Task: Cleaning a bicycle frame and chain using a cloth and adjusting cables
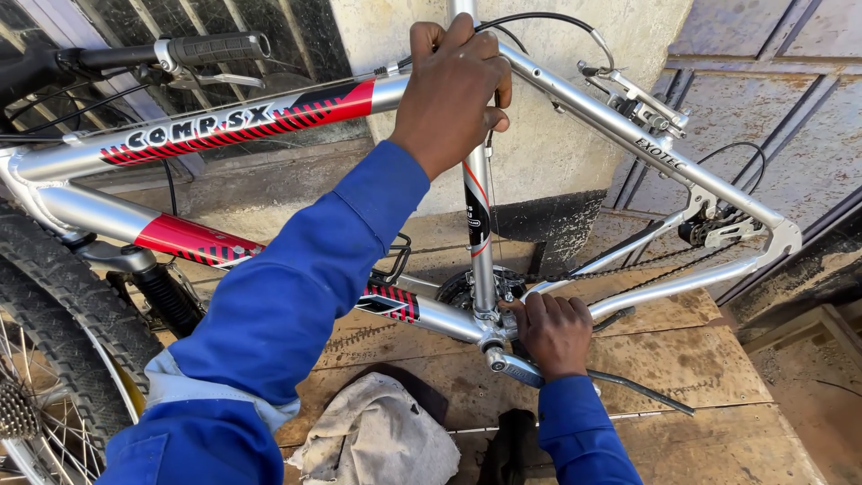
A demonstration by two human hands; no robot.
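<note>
A silver and red bicycle frame (224, 126) with no rear wheel stands upright in front of me. My left hand (452, 90) is closed around the frame where the top tube meets the seat tube (479, 233). My right hand (552, 332) is down at the bottom bracket (489, 337), fingers curled around the frame junction beside the crank arm (516, 368). The chain (628, 265) hangs loose toward the rear dropout (781, 238). Both arms wear blue sleeves.
The front tyre (63, 314) and a loose wheel with a cog cluster (18, 413) sit at lower left. A dirty rag (377, 436) lies on the wooden platform (700, 359). The kickstand (642, 392) rests on the boards. A wall and metal door stand behind.
</note>
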